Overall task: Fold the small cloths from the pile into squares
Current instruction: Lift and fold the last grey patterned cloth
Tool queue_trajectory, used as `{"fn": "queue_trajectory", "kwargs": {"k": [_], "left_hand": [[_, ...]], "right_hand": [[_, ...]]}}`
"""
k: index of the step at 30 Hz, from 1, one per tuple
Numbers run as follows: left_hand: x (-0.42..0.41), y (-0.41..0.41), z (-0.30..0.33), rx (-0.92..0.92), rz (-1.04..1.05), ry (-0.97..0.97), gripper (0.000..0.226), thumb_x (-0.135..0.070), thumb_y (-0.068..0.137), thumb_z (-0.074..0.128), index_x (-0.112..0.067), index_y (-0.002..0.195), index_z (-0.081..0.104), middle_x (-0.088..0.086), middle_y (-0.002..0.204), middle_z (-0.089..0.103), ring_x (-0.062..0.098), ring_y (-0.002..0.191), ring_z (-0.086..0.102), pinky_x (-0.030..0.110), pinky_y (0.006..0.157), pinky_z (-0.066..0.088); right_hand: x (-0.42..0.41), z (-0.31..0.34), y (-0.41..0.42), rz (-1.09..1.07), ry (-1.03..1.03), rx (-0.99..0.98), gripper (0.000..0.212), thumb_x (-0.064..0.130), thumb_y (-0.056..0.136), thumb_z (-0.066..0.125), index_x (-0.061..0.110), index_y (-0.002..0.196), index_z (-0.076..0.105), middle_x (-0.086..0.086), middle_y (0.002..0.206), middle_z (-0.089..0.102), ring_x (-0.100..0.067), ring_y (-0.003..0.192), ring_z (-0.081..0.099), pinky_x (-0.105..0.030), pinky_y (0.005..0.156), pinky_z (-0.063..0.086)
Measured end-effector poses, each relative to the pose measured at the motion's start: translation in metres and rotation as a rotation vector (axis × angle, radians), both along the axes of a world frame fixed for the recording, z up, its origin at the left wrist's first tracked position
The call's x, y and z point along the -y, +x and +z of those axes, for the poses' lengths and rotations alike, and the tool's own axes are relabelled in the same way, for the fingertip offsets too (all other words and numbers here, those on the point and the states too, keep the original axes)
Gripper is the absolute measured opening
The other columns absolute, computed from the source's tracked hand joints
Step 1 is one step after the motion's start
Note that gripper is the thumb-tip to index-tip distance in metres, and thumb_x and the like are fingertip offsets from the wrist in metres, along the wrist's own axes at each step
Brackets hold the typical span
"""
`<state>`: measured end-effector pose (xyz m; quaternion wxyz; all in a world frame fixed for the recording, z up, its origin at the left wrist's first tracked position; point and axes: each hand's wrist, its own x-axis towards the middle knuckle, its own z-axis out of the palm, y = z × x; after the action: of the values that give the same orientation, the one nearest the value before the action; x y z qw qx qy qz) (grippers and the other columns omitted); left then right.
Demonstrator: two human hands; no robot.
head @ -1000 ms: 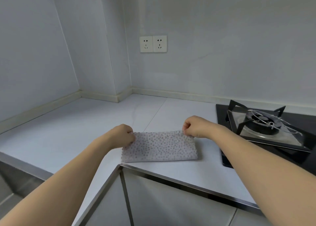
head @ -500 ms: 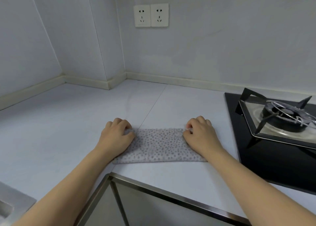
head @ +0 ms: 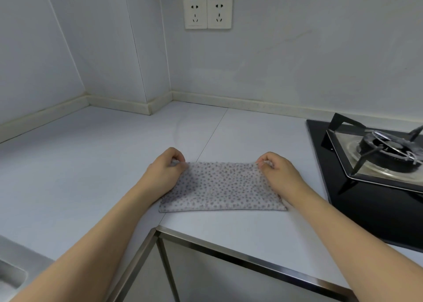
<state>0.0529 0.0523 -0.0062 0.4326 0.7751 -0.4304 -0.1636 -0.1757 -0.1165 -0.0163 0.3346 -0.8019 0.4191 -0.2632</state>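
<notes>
A small white cloth with grey dots (head: 220, 187) lies folded into a long rectangle on the pale countertop (head: 91, 164), near the inner corner of the counter's front edge. My left hand (head: 166, 171) pinches its far left corner. My right hand (head: 278, 172) pinches its far right corner. Both far corners sit slightly raised off the counter while the near edge lies flat. No pile of other cloths is in view.
A black gas hob (head: 375, 175) with a metal burner and pan support sits just right of the cloth. A sink corner (head: 11, 276) shows at the lower left. A double wall socket (head: 207, 12) hangs above the counter. The steel-trimmed counter edge (head: 229, 249) runs in front.
My hands went from pressing on the cloth's ends to pinching its far corners. The view has tilted and drawn closer to the counter.
</notes>
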Motion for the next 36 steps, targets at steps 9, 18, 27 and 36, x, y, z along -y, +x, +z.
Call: {"fn": "queue_trajectory", "kwargs": {"k": [9, 18, 27, 36], "left_hand": [[0.007, -0.008, -0.006, 0.558, 0.155, 0.099, 0.017, -0.015, 0.095, 0.044, -0.019, 0.109, 0.054, 0.001, 0.094, 0.060, 0.026, 0.091, 0.051, 0.036, 0.078, 0.035], [0.010, -0.072, -0.016, 0.686, -0.283, 0.190, 0.048, -0.045, 0.101, 0.032, -0.024, 0.144, 0.033, -0.009, 0.150, 0.031, 0.013, 0.139, 0.025, 0.031, 0.114, 0.014], [-0.006, -0.036, -0.016, 0.674, -0.266, 0.445, 0.081, -0.072, 0.088, 0.006, -0.026, 0.155, 0.006, -0.010, 0.162, 0.006, 0.013, 0.149, 0.004, 0.042, 0.121, 0.004], [0.007, -0.023, -0.010, 0.563, 0.122, 0.307, 0.036, -0.043, 0.093, 0.042, -0.035, 0.127, 0.050, -0.002, 0.123, 0.048, 0.024, 0.116, 0.039, 0.039, 0.099, 0.027]], "right_hand": [[0.002, 0.001, 0.005, -0.015, -0.113, -0.170, 0.014, 0.030, 0.097, 0.048, 0.029, 0.102, 0.061, 0.010, 0.109, 0.059, -0.012, 0.101, 0.054, -0.029, 0.083, 0.040], [-0.068, 0.009, -0.001, 0.071, -0.313, -0.545, 0.055, 0.042, 0.102, 0.022, 0.017, 0.151, 0.020, -0.005, 0.157, 0.019, -0.022, 0.144, 0.017, -0.039, 0.117, 0.014], [-0.047, 0.005, -0.015, 0.193, -0.188, -0.657, 0.055, 0.048, 0.101, 0.006, 0.032, 0.153, -0.002, 0.008, 0.161, -0.012, -0.010, 0.147, -0.012, -0.038, 0.119, -0.008], [0.004, 0.035, 0.010, 0.242, -0.291, -0.898, 0.061, 0.047, 0.100, 0.025, 0.032, 0.154, 0.000, 0.002, 0.160, -0.019, -0.024, 0.146, -0.018, -0.055, 0.113, -0.015]]}}
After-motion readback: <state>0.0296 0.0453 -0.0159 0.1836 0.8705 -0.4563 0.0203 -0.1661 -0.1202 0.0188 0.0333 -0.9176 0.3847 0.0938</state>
